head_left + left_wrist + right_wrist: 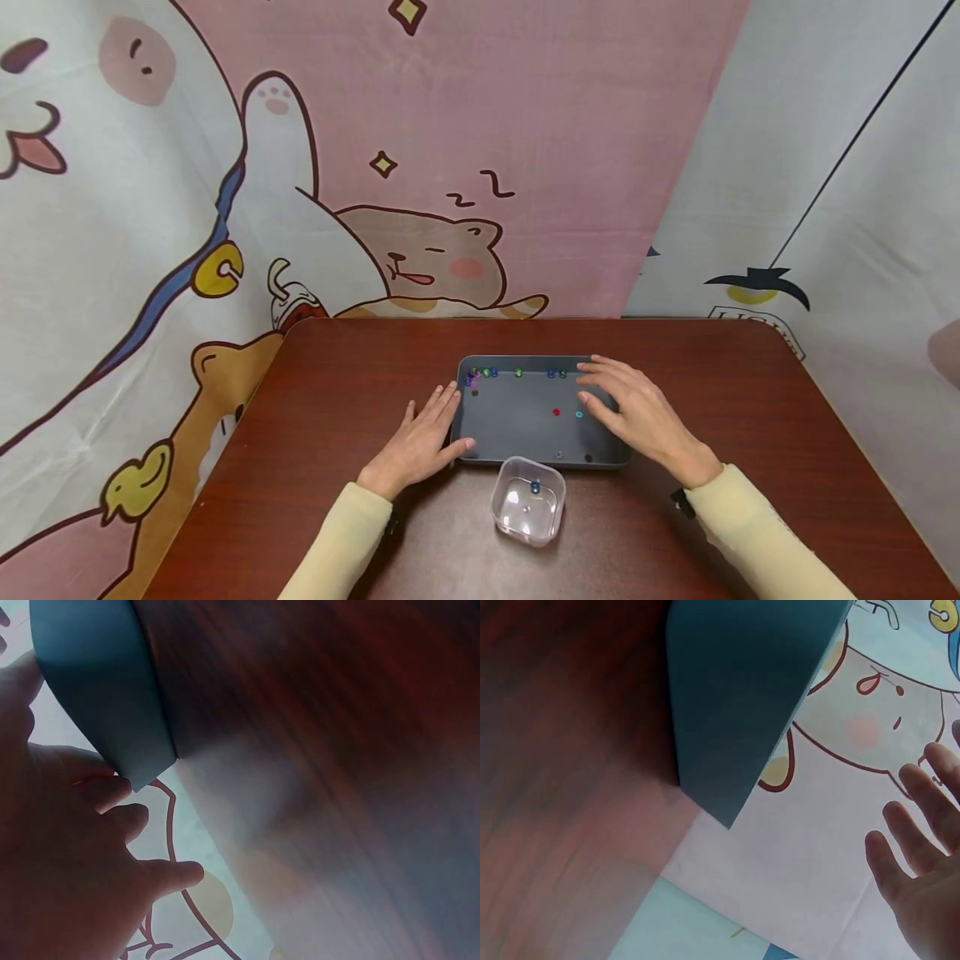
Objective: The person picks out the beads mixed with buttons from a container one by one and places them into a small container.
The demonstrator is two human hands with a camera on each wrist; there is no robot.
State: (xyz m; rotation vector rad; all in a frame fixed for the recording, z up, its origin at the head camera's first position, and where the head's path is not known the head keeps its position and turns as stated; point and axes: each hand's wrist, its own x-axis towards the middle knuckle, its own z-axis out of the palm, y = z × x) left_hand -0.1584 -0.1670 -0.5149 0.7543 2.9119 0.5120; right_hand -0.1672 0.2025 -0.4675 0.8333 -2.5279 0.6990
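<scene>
A shallow grey tray [517, 433] lies on the table with several small coloured beads in it. Most, such as a green bead [518, 372], lie along its far side and far left corner; a red bead [557, 412] and a light blue ring-shaped bead [579, 414] lie right of the middle. My left hand [418, 443] touches the tray's left edge, its fingers extended. Over the right side of the tray hovers my right hand [639, 414], fingers loosely extended and holding nothing. In the right wrist view, that hand's fingers [922, 799] are spread beyond the tray wall [727, 697].
A clear square plastic container [553, 523] stands just in front of the tray, with a dark blue bead [535, 487] inside. The brown wooden table [360, 367] reaches back to a cartoon-printed cloth [585, 167] that hangs behind it.
</scene>
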